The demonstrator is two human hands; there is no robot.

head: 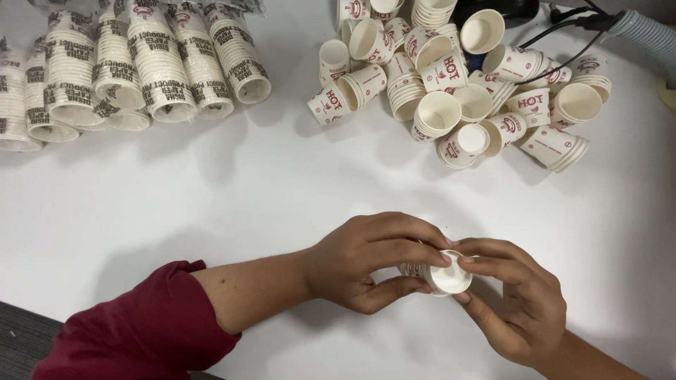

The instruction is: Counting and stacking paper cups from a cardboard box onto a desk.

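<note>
My left hand (370,262) and my right hand (517,299) meet over the white table (282,197) near its front. Between them lies a small stack of white paper cups (443,278) on its side, its open mouth turned toward my right hand. My left hand's fingers wrap the cups' body, and my right hand's thumb and fingertips pinch the rim of the outermost cup. Most of the stack is hidden under my left fingers. A dark red sleeve (141,331) covers my left forearm.
A loose heap of small printed paper cups (458,77) lies at the back right. Several wrapped sleeves of stacked cups (141,63) lie at the back left. A grey corrugated hose (644,28) and black cables (563,35) run along the far right edge.
</note>
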